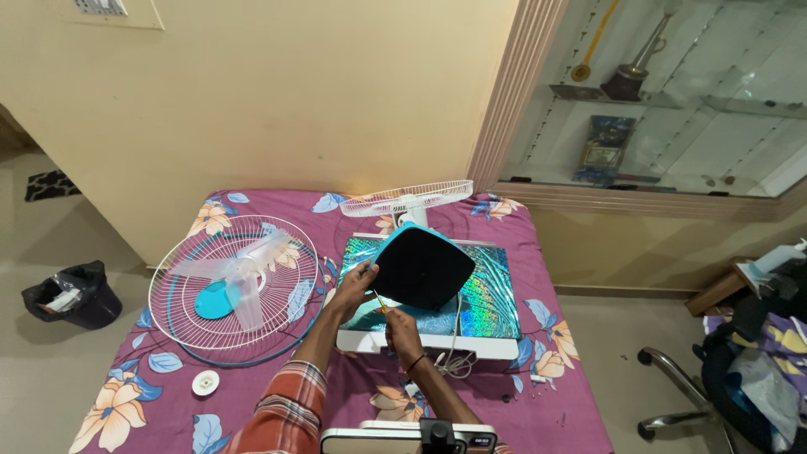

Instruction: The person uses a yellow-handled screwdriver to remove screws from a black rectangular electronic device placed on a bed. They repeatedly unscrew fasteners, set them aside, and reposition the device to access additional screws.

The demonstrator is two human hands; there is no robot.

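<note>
My left hand (355, 284) grips the left edge of a fan base (422, 267), a rounded square with a black underside and blue rim, tilted up over a shiny iridescent box (492, 294). My right hand (403, 329) holds a thin yellow-handled screwdriver (380, 303) whose tip points at the lower left of the base. A white cord (455, 353) hangs from the base and coils on the table.
A white wire fan grille (235, 290) with translucent blades and a blue hub lies at left. A second grille with the motor (408, 200) stands behind the box. A white round cap (205, 383) and small screws (538, 382) lie on the floral purple cloth (134, 395). A bin (71, 294) stands at left and a chair (748, 370) at right.
</note>
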